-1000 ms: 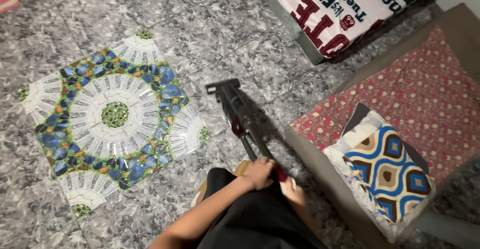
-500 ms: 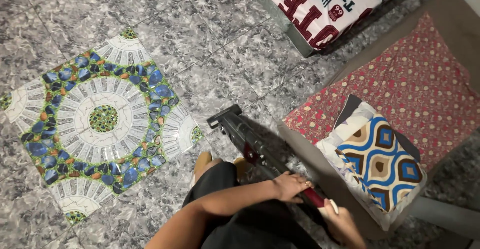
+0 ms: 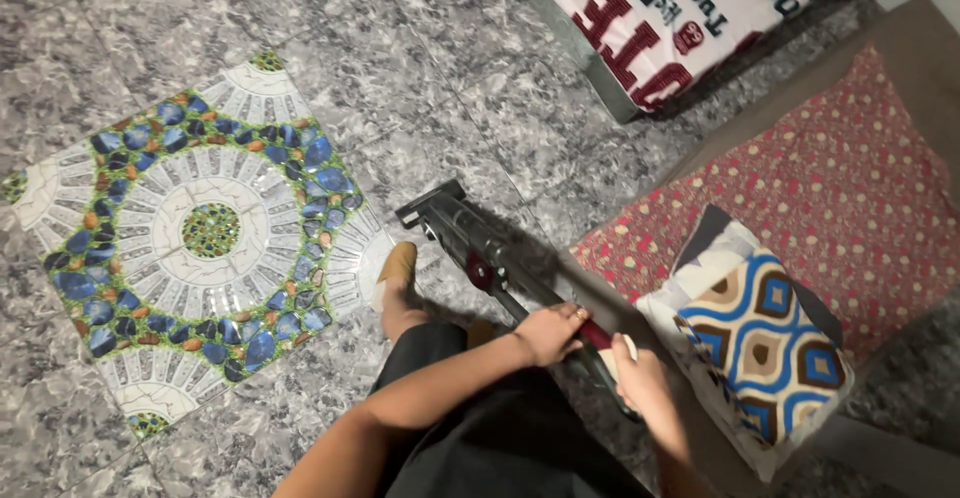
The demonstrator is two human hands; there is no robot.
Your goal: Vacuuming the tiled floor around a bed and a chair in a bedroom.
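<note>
Both hands are clamped on the upright vacuum point(image 3: 480, 248). Left hand point(image 3: 548, 333) wraps the dark tube w/ fingers curled over the top, a ring showing; right hand point(image 3: 640, 378) sits just behind it, closer to the body, closed round the red grip at the handle end. Hands near each other but not touching.

Vacuum runs away from the hands, up and to the left, body tilted low, its floor head point(image 3: 430, 205) flat on the grey marbled floor point(image 3: 300, 18) well ahead of the left hand. A foot in a tan shoe point(image 3: 397, 266) stands just left of the tube, beside the head. Patterned tile point(image 3: 195, 233) w/ blue and green stones lies further left, its edge near the shoe.

Right of the right hand: cushion point(image 3: 770, 343) w/ blue-brown diamond print, resting on a red spotted seat point(image 3: 850, 188). Beyond the hands, far side, a white printed bag point(image 3: 680, 18).

To do this well, I'd say: keep the head flat on the floor, steer w/ the left hand, push from the right, slow even strokes, mind the shoe. Can't tell if the power is on; the switch is prob. hidden under the right palm.
</note>
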